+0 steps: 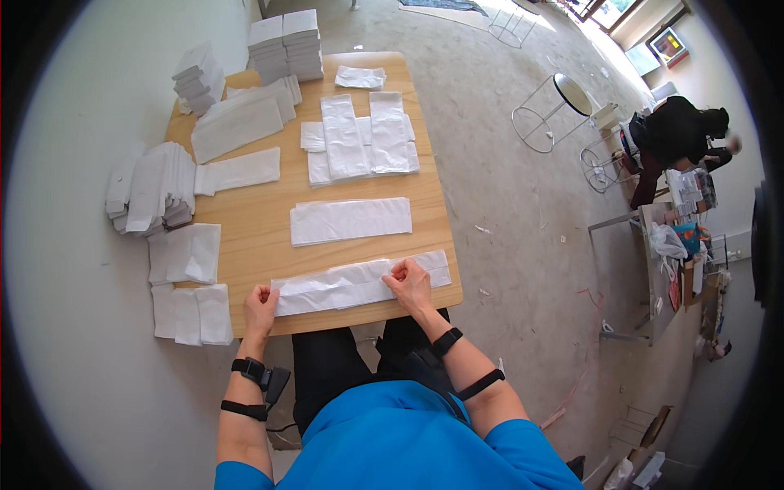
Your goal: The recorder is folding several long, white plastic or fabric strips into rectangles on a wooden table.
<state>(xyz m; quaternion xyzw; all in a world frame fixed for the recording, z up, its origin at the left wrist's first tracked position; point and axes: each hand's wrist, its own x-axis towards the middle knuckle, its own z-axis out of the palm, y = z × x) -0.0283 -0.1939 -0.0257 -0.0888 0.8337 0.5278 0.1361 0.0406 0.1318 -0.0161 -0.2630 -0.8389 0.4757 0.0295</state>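
A long, flat folded white sheet (331, 287), thin and slightly creased like plastic film, lies along the near edge of the wooden table (253, 216). My left hand (260, 309) pinches its left end at the corner. Toward its right part, my right hand (408, 283) has thumb and fingers closed on the upper layer, while the sheet's right end extends past that hand. A shorter folded white stack (351, 221) rests just beyond it. Farther off, several white folded pieces (345, 135) overlap crosswise, with a small folded one (360, 77) near the far edge.
Stacks of white flat packs (151, 188) and fanned sheets (245, 122) line the table's left side by the wall. Taller white piles (286, 49) stand at the far left corner. A round stool (572, 94) is on the floor to the right. Another person (678, 135) sits at a cluttered side table (653, 269).
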